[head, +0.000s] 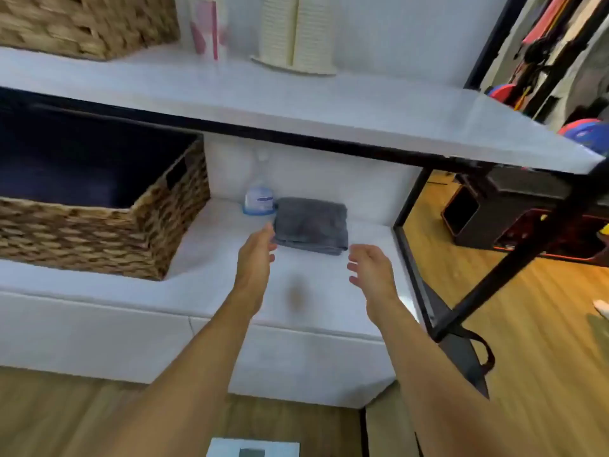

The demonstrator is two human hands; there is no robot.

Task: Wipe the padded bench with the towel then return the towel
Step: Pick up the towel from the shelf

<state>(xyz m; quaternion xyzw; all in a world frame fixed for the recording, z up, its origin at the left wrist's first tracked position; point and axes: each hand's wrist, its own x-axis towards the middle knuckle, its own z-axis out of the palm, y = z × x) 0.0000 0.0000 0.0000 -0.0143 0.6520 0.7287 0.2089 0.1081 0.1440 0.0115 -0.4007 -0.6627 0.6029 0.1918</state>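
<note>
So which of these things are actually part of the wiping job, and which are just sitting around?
Part of the job:
- grey folded towel
- left hand, open
- right hand, open

Just lying about:
- wicker basket on the lower shelf
- spray bottle beside the towel
- second wicker basket on the upper shelf

Soft, even indoor light fills the scene; motion blur smears the whole frame, wide-angle distortion bends the edges, and deep shadow darkens the left-centre recess.
</note>
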